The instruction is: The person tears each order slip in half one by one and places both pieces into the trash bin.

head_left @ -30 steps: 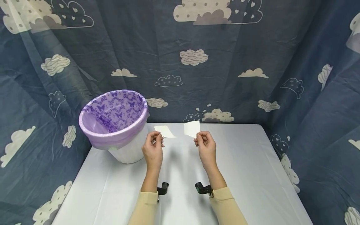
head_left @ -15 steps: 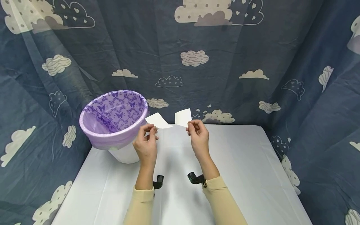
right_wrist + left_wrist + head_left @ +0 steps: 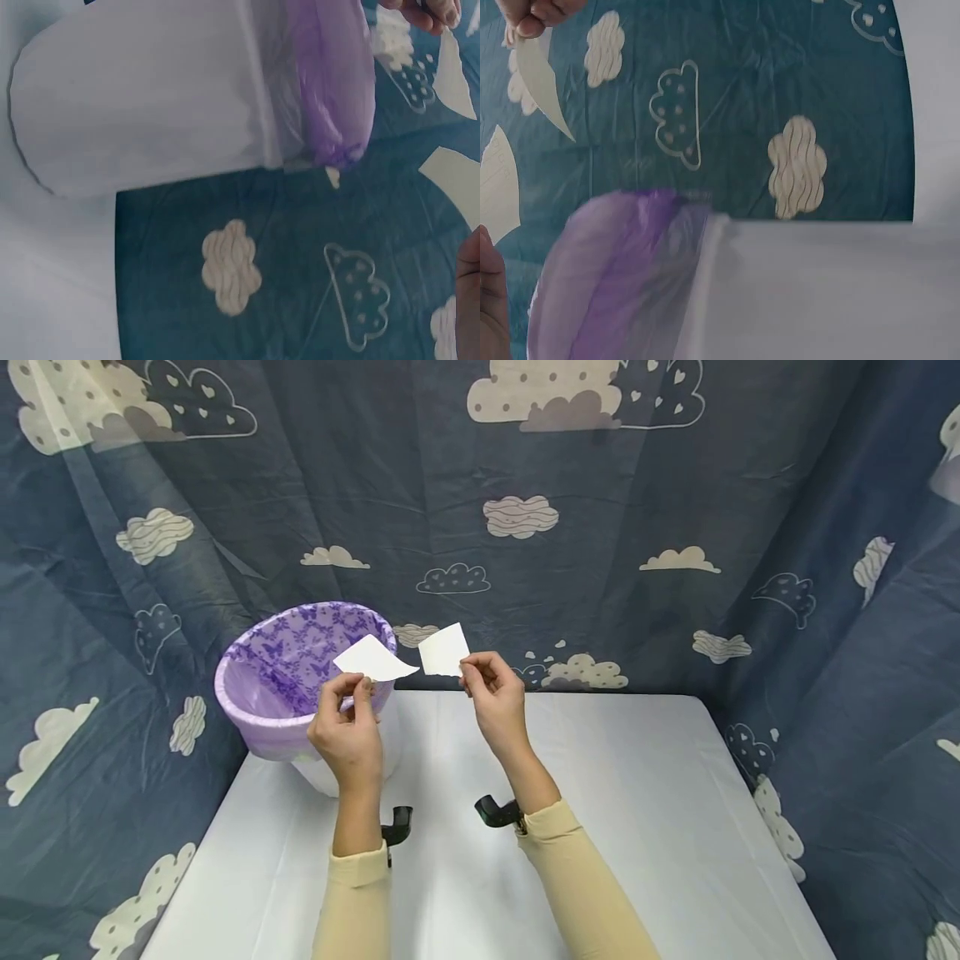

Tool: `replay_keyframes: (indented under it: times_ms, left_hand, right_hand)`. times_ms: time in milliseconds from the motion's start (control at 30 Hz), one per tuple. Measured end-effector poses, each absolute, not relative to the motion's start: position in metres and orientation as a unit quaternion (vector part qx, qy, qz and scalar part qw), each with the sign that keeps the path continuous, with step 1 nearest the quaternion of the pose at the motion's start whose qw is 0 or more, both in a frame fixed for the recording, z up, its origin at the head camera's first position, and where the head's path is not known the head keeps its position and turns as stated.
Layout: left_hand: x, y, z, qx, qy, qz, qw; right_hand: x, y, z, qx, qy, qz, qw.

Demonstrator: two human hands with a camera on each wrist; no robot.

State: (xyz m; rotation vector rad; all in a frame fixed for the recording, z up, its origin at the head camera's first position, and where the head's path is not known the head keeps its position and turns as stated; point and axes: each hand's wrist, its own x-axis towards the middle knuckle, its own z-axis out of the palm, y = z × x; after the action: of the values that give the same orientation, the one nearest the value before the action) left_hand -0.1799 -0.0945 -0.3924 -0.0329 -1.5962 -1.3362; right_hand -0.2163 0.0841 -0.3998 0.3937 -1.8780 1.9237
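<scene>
My left hand [image 3: 348, 727] pinches a small white piece of paper [image 3: 372, 657] between thumb and fingers, in front of the bin's opening in the head view. The piece curves to a point on its right; in the left wrist view this paper [image 3: 499, 187] shows faint marks. My right hand [image 3: 495, 697] pinches a second white piece of paper [image 3: 444, 650], roughly square, just right of the bin. A narrow gap separates the two pieces. The white bin [image 3: 150, 97] has a purple butterfly-patterned liner [image 3: 281, 737] folded over its rim. The left hand hides part of the bin's front.
The bin stands at the back left of a white-covered table [image 3: 600, 827]. A dark blue curtain [image 3: 585, 593] with cloud prints hangs behind and on both sides. Black wrist cameras sit on both wrists, such as the right one's mount [image 3: 497, 812].
Both hands have moved left and upward, each still pinching its piece of paper. The left piece has come from right of the bin to overlap its opening in the head view.
</scene>
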Motion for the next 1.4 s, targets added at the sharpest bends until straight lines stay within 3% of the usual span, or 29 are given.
replay_keyframes:
  times_ms: [333, 667, 1400]
  left_hand:
    - [-0.178, -0.113, -0.386, 0.078, -0.666, -0.526, 0.523]
    - [-0.176, -0.126, -0.379, 0.103, -0.675, -0.491, 0.542]
    - [-0.172, -0.134, -0.381, 0.127, -0.714, -0.479, 0.495]
  right_hand:
    - [-0.229, 0.043, -0.383, 0.18, -0.675, 0.693, 0.178]
    - [-0.233, 0.008, -0.38, 0.221, -0.711, 0.648, 0.16]
    - [-0.231, -0.013, -0.378, 0.267, -0.752, 0.579, 0.167]
